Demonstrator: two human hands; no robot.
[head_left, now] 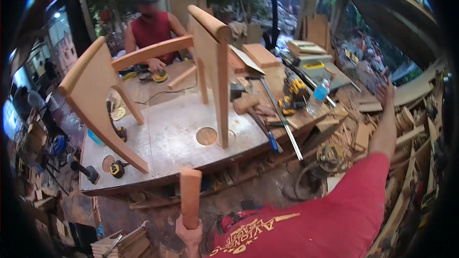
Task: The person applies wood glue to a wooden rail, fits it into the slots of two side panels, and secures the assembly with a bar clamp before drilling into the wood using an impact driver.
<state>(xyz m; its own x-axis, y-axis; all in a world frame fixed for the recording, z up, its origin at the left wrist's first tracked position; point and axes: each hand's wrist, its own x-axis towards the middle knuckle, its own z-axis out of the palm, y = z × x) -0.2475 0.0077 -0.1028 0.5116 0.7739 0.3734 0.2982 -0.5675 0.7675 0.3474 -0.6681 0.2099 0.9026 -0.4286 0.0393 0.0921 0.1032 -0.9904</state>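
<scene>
A chair frame (153,49) stands on the tabletop (177,119) left of centre, a tape measure (117,169) at its lower left, a bar clamp (281,114) right of it. Behind, upper left, is a co-worker (154,29); lower centre, before the tabletop, a wooden block (191,198) is in the left grip (189,234).

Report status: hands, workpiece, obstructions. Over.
Left hand gripping wooden block. Right hand outstretched to the right, grip unclear. Wooden frame standing on worktable ahead.
</scene>
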